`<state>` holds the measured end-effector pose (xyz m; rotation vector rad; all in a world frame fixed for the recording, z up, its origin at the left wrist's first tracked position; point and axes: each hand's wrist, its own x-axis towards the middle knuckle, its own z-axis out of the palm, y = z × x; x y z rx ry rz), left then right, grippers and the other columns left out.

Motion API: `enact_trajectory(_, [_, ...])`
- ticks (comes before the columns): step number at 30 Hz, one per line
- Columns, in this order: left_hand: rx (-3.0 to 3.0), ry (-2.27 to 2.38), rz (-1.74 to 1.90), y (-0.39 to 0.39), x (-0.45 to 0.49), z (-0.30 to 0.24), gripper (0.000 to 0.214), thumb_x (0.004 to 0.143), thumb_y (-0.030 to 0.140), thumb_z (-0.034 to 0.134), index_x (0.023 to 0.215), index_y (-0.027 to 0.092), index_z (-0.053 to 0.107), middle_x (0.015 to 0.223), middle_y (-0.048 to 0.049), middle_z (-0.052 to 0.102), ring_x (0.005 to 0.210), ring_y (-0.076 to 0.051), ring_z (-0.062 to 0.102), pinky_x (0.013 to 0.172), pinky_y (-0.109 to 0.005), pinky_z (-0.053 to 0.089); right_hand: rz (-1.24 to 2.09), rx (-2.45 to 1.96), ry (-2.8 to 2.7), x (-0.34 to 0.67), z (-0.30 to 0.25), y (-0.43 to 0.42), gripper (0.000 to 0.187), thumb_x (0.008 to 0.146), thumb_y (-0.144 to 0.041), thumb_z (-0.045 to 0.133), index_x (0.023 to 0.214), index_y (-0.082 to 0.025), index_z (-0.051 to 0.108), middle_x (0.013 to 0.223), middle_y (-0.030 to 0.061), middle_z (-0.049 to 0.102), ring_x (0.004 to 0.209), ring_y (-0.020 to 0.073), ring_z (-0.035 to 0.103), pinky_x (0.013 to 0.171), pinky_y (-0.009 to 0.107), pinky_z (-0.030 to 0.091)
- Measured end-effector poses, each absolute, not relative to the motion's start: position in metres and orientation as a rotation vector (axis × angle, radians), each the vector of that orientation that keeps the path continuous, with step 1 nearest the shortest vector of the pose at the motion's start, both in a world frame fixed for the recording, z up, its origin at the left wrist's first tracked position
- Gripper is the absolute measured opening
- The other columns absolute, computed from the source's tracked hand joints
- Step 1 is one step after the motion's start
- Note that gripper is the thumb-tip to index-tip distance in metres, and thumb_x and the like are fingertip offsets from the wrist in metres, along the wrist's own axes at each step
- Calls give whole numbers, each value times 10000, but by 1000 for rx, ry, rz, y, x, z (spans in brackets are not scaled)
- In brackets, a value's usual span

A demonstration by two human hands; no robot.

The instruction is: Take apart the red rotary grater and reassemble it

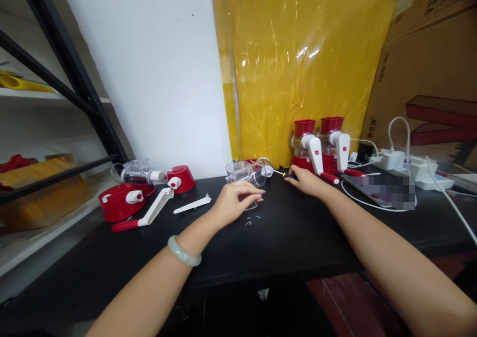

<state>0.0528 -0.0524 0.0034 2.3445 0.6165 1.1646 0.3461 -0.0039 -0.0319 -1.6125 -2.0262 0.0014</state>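
My left hand (236,201) hovers just in front of a clear plastic housing (238,169), its thumb and fingers slightly apart with nothing visible between them. Several small screws (249,222) lie on the black table below its fingertips. Farther right, my right hand (306,180) has its fingers closed around the dark handle of a screwdriver (286,175). The screwdriver lies low over the table, its shaft pointing left toward white and red parts (266,168) beside the housing. My left hand hides part of the housing's front.
Two assembled red-and-white rotary graters (304,150) stand behind my right hand. A tablet-like device (376,190), cables and white chargers (393,159) are at right. At left lie red bases (122,203), a crank handle (158,208), a grating drum (137,173) and a white strip (193,204).
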Motion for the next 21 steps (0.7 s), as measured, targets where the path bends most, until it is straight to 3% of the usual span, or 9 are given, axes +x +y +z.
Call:
enact_trajectory(6, [1501, 769, 1732, -15, 19, 23, 430, 696, 501, 744, 934, 145, 719, 820, -51, 703, 669, -111, 651, 705, -281, 567, -236, -1525, -1685, 342, -20, -12, 305, 942, -410, 404, 1106, -169, 495, 1039, 160, 638, 929, 285, 623, 783, 374, 466])
enact_trajectory(12, [1465, 818, 1676, -3, 10, 20, 498, 636, 542, 763, 874, 109, 694, 801, -56, 687, 631, -103, 639, 614, -243, 557, -555, -1179, -1873, 330, -9, -30, 320, 956, -386, 419, 1131, -178, 589, 1032, 136, 621, 995, 255, 591, 870, 363, 455])
enact_trajectory(21, [1604, 884, 1613, -11, 16, 19, 500, 677, 597, 710, 833, 123, 682, 807, -69, 691, 635, -117, 633, 525, -205, 517, -926, -1032, -1842, 329, -10, -30, 268, 919, -342, 539, 1091, -179, 663, 935, 108, 649, 847, 233, 596, 697, 353, 454])
